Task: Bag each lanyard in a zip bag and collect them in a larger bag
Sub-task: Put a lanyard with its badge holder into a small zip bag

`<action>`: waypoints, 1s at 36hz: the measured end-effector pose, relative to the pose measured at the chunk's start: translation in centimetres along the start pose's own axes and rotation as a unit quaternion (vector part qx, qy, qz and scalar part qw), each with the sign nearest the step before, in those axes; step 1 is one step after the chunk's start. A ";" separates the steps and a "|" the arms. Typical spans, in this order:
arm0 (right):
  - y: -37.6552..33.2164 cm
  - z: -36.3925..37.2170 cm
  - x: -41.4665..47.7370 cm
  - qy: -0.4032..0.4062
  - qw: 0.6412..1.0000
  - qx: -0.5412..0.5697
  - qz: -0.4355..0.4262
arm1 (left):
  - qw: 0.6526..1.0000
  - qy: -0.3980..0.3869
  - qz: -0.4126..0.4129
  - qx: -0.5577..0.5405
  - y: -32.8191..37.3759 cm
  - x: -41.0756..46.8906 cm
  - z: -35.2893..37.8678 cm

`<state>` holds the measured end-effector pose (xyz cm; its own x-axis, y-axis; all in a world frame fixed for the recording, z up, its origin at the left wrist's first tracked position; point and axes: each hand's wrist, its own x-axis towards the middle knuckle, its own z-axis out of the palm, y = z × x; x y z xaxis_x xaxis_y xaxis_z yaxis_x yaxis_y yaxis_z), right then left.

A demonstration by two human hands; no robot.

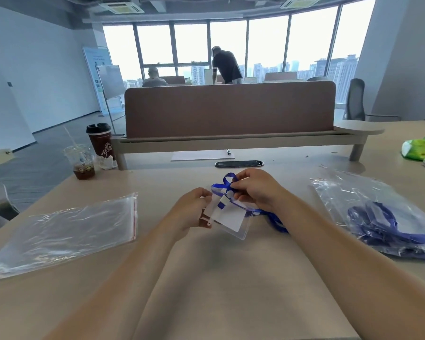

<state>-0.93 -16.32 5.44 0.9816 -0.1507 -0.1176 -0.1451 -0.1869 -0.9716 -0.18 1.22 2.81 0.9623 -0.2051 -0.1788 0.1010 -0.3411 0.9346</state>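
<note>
Your left hand [192,209] pinches the mouth of the zip bag [233,224] just above the table [231,278]. Your right hand [258,190] grips a loop of the blue lanyard [227,180] at that mouth, and the rest of the strap trails out under your wrist. Hold the opening wide and feed the strap in folds, not one bunch, so the seal can close flat. The strap is limp woven ribbon; the bag is thin, clear, slippery film with a stiff white card [227,218] inside. The flat big bag [66,231] with a red zip line lies to your left
</note>
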 end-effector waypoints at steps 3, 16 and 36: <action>0.3 0.0 0.3 0.009 1.000 -0.017 -0.002 | 1.000 -0.022 0.006 0.011 -0.1 0.0 -0.1; 0.8 0.0 0.7 0.017 0.999 -0.034 0.004 | 0.996 -0.080 0.017 0.027 -0.3 0.5 0.0; 1.8 -1.2 -0.6 -0.084 0.978 -0.166 -0.098 | 0.992 -0.089 0.086 -0.005 0.6 0.8 -2.0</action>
<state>-1.88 -17.71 3.97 0.9972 0.0748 0.0045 0.0418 -0.5050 -0.8621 1.19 2.67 3.86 0.9061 -0.4176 -0.0677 -0.0569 -0.2788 0.9587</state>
